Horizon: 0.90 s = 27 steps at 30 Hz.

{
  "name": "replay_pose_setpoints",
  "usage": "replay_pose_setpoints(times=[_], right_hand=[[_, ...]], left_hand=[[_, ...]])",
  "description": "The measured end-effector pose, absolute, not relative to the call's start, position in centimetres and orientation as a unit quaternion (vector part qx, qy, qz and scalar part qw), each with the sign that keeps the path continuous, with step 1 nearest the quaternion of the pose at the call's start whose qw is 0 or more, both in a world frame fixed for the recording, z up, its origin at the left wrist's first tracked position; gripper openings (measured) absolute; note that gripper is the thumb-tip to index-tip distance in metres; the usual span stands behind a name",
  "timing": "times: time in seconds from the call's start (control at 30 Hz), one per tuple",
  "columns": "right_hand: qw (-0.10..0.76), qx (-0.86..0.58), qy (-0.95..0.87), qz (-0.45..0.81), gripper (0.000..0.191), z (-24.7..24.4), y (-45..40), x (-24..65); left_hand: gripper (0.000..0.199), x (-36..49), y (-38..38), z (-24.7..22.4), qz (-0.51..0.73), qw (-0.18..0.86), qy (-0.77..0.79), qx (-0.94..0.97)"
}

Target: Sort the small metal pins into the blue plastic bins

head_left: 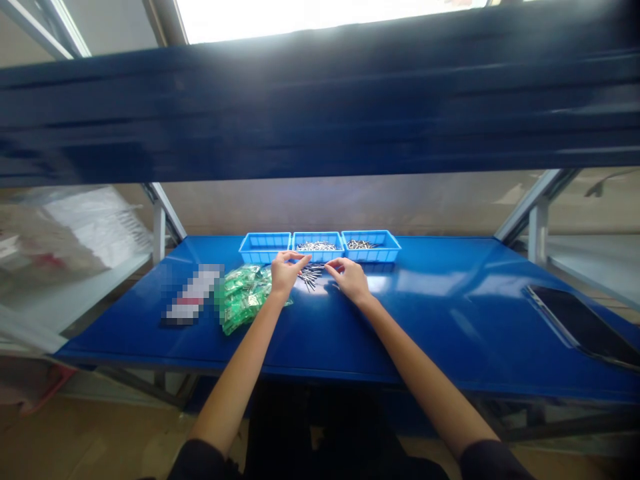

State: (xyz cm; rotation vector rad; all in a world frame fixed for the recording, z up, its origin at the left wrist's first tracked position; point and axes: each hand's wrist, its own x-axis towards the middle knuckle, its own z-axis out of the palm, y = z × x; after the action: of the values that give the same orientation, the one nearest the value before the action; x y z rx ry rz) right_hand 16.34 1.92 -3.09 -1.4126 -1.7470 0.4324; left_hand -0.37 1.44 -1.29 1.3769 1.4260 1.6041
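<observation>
My left hand (286, 273) is over the table just in front of the middle bin, its thumb and fingers closed in a pinch. Facing it from the right, my right hand (350, 279) is pinched too. Whatever sits between the fingertips of either hand is too small to make out. Between the two hands lies a loose pile of thin black and silvery pin-like pieces (311, 277) on the blue tabletop. Close by on the left, a heap of green printed plastic packets (245, 300) is partly covered by my left hand and forearm.
Three light blue plastic bins stand in a row at the back: a left bin (265, 256), a middle bin (317, 256) with pale pieces and a right bin (373, 255) with darker pieces. A dark flat device (585, 323) lies right. A blue shelf beam (320, 113) crosses above.
</observation>
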Motion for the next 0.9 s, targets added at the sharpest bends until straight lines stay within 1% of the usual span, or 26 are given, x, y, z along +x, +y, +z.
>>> replay_pose_setpoints(times=[0.2, 0.33, 0.43, 0.57, 0.73, 0.9], right_hand=[[0.515, -0.528, -0.624, 0.257, 0.031, -2.6, 2.0, 16.1], [0.541, -0.517, -0.578, 0.328, 0.047, -2.5, 2.2, 16.0], [0.541, -0.503, -0.560, 0.374, 0.054, -2.5, 2.2, 15.8], [0.527, -0.490, -0.564, 0.405, 0.054, -2.4, 1.9, 15.5], [0.503, -0.471, -0.585, 0.428, 0.048, -2.4, 1.9, 15.4], [0.478, -0.436, -0.620, 0.444, 0.043, -2.6, 1.6, 15.2]], left_hand=[[0.038, 0.1, 1.3, -1.5, 0.561, 0.314, 0.522, 0.561], [0.044, 0.4, 0.8, -1.1, 0.538, 0.318, 0.520, 0.583], [0.041, 0.4, 0.7, -1.1, 0.520, 0.338, 0.521, 0.586], [0.042, 0.3, 0.9, -1.3, 0.525, 0.360, 0.508, 0.580], [0.039, 0.1, 1.1, -1.4, 0.555, 0.353, 0.497, 0.567], [0.039, 0.2, 1.0, -1.3, 0.566, 0.369, 0.504, 0.538]])
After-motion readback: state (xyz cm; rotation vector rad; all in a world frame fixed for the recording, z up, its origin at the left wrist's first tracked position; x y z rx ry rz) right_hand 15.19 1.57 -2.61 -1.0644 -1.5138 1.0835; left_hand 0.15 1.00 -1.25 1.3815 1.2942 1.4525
